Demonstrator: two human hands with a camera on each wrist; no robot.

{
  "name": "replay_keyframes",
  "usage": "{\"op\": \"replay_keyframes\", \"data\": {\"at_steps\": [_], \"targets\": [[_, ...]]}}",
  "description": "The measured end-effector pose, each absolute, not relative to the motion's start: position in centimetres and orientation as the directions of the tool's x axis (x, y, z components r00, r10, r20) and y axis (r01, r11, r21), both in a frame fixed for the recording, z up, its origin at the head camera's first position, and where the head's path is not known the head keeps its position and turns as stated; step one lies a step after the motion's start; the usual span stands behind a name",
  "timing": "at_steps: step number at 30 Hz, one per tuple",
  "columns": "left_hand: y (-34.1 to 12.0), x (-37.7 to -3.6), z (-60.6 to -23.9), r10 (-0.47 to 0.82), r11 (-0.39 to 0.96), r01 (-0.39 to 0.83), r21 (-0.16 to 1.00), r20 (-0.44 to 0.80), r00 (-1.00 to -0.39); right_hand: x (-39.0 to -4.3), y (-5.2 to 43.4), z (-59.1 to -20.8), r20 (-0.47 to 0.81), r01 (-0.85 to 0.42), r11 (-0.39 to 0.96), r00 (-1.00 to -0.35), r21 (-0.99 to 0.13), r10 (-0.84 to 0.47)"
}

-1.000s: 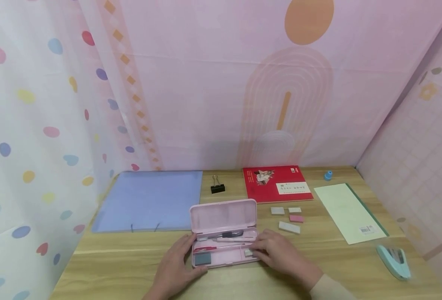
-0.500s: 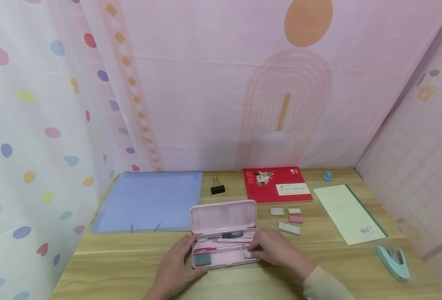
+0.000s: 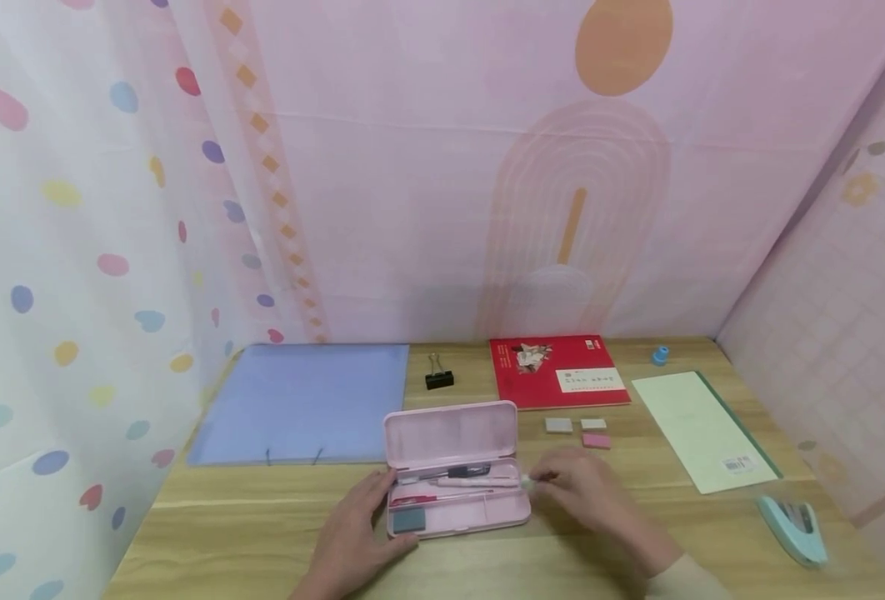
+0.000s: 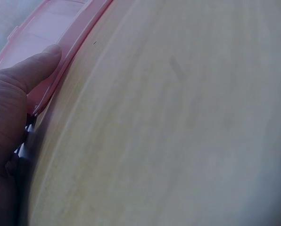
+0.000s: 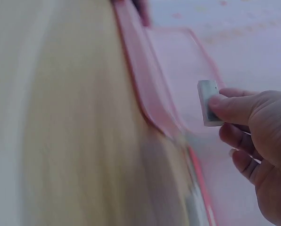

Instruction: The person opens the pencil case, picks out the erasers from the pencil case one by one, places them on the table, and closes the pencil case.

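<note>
A pink pencil case (image 3: 457, 518) lies with its lid raised on the wooden table. My left hand (image 3: 352, 527) holds its left end, the thumb (image 4: 44, 63) lying along the front rim. Inside are a black pen (image 3: 467, 472), a white pen (image 3: 480, 482), a red pen (image 3: 416, 500) and a dark grey-green block (image 3: 409, 520) at the front left. Just off the case's right end, my right hand (image 3: 581, 492) pinches a small whitish eraser (image 5: 206, 101) between thumb and fingers. The front right compartment holds nothing visible.
Behind my right hand lie a grey eraser (image 3: 558, 426), a white eraser (image 3: 593, 424) and a pink one (image 3: 596, 441). Around them are a blue folder (image 3: 303, 404), black binder clip (image 3: 439, 380), red notebook (image 3: 525, 387), pale green notebook (image 3: 701, 429), blue cap-like piece (image 3: 660, 356) and mint stapler (image 3: 791, 529).
My right hand has lifted the small eraser from the front right compartment and moved right, out of the case. It now covers the long white eraser on the table. My left hand stays put.
</note>
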State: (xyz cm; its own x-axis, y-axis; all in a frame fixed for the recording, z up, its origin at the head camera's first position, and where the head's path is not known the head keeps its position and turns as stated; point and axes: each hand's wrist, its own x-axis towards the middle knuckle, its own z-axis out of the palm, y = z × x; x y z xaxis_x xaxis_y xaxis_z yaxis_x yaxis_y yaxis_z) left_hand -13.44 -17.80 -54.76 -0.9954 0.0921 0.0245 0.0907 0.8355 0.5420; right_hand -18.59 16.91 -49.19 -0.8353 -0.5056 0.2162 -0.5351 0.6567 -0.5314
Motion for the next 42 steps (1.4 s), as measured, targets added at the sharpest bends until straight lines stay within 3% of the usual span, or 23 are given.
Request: {"op": "replay_keyframes", "data": {"at_steps": [6,19,38,42], "targets": [[-17.9,-13.5,-54.7,0.078,0.843,0.087,0.531,0.040,-0.996,-19.2,20.3,-49.3,0.120,-0.389,0.746,-0.913,-0.540,-0.390],[-17.9,-13.3,-55.0,0.080,0.842,0.082,0.533,0.028,-0.996,-19.6,20.9,-50.6,-0.014,-0.367,0.810,-0.908,-0.458,-0.419],[-17.9,-13.4,-55.0,0.081,0.854,0.087,0.512,0.034,-0.996,-19.1,20.9,-50.9,0.024,-0.356,0.840,-0.924,-0.409,-0.381],[-17.8,-13.5,-54.9,0.089,0.854,0.092,0.511,0.031,-0.996,-18.9,20.8,-50.8,0.084,-0.371,0.840,-0.925,-0.397,-0.370]]}}
